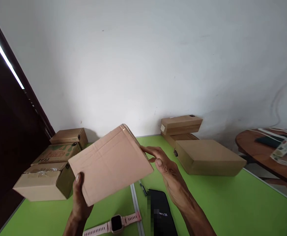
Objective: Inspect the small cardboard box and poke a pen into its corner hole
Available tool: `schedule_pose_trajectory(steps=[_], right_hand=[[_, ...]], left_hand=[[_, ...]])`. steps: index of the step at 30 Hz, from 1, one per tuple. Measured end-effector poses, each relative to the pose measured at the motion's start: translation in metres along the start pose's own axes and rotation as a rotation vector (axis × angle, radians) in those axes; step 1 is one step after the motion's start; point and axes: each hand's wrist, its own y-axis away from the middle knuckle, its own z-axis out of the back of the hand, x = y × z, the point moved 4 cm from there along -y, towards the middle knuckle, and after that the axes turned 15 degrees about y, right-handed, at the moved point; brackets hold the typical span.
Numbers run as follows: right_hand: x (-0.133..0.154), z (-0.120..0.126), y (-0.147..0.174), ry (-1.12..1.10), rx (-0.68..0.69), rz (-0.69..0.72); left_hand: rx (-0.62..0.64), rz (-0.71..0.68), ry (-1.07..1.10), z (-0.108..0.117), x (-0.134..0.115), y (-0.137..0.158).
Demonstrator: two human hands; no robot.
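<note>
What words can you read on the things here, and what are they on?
"nemyOS", or close to it, partly blurred: on the black phone.
Dark printed letters, too blurred to read: on the printed brown box at the left.
No words show on the pink cardboard box or the pink watch.

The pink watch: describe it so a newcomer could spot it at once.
On the green table, look at the near edge, below the box held in both hands. The pink watch lies flat there, left of the black phone; nothing else is pink with a strap.
</note>
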Motion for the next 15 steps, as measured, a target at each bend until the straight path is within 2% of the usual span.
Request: schedule_pose_trajectory(steps=[2, 5, 7, 11, 15], right_hand=[[0.002, -0.002, 0.001, -0.018, 0.037, 0.061], [0.015, -0.006, -0.001, -0.003, 0.147, 0.102], [0.027, -0.007, -0.005, 0.047, 0.225, 0.114], [0.051, -0.008, -0.013, 0.196, 0.354, 0.183], [0.071, -0.013, -0.005, 0.341, 0.399, 0.313]], left_hand=[[0.066, 0.112, 0.053, 0.001, 0.004, -0.003], [0.270, 0.342, 0.132, 0.007, 0.013, -0.011], [0.368, 0.434, 0.167, 0.015, 0.018, -0.018], [0.397, 0.470, 0.171, 0.031, 0.019, -0.034], [0.377, 0.480, 0.123, 0.038, 0.014, -0.041]])
